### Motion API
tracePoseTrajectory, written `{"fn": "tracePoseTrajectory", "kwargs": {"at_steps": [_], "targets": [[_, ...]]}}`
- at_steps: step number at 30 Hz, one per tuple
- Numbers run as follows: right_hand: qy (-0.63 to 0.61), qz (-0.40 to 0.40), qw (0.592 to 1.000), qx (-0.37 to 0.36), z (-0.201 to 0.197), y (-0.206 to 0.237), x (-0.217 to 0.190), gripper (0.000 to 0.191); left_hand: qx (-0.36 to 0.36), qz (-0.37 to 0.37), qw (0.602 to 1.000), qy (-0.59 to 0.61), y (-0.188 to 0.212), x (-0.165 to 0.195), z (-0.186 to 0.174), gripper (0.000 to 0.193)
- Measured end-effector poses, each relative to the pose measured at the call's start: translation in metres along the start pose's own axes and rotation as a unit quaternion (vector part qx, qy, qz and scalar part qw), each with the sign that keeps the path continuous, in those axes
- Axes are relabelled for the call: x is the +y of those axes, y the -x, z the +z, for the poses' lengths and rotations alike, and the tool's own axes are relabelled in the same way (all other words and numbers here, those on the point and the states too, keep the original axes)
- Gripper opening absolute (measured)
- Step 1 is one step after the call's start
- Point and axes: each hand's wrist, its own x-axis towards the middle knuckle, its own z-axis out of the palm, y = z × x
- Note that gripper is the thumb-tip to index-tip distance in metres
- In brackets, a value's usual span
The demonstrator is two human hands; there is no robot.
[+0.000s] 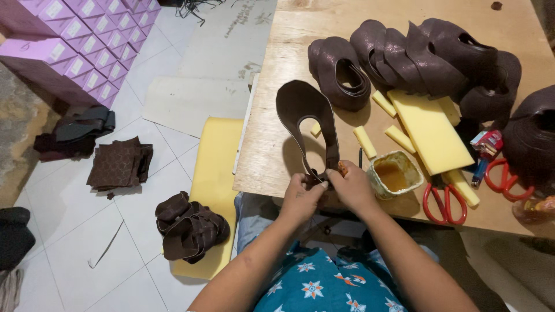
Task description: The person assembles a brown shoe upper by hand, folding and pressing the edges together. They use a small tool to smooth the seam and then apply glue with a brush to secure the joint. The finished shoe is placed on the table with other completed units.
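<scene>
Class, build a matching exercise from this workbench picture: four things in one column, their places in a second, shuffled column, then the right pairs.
1. dark brown horseshoe-shaped leather piece
2. yellow glue-filled tub
3. red-handled scissors
4. stack of purple boxes

A. on the floor, far left
B. held by both hands, left hand and right hand
C. on the table, right of the tub
D. on the table, beside the right hand

Pairs: 1-B, 2-D, 3-C, 4-A

glue pot [394, 174] on table [324, 34], scissors [444, 202] right, foam block [428, 130] behind

I can't see the brown leather cutout's [305, 118] open ends, covered by my fingers [317, 186]; right-edge brown pile [535, 136] and bottle [535, 209] cut off.
</scene>
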Motion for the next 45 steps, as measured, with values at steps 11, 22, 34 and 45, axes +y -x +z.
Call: {"fn": "tracePoseTrajectory", "kwargs": {"at_steps": [11, 22, 34, 45], "targets": [[-0.227, 0.130, 0.964, -0.038, 0.007, -0.022, 0.010, 0.040, 0.005, 0.067, 0.995, -0.071, -0.023, -0.001, -0.028, 0.040], [-0.205, 0.084, 0.971, 0.095, 0.017, -0.060, -0.004, 0.048, 0.114, 0.034, 0.954, -0.275, -0.040, 0.037, -0.043, 0.023], [0.068, -0.111, 0.986, 0.105, 0.026, -0.074, -0.003, 0.045, 0.151, 0.292, 0.784, -0.526, -0.064, 0.030, -0.047, 0.045], [0.023, -0.251, 0.966, 0.052, 0.030, -0.082, -0.018, 0.051, 0.049, 0.316, 0.775, -0.545, -0.093, 0.049, -0.028, 0.059]]}}
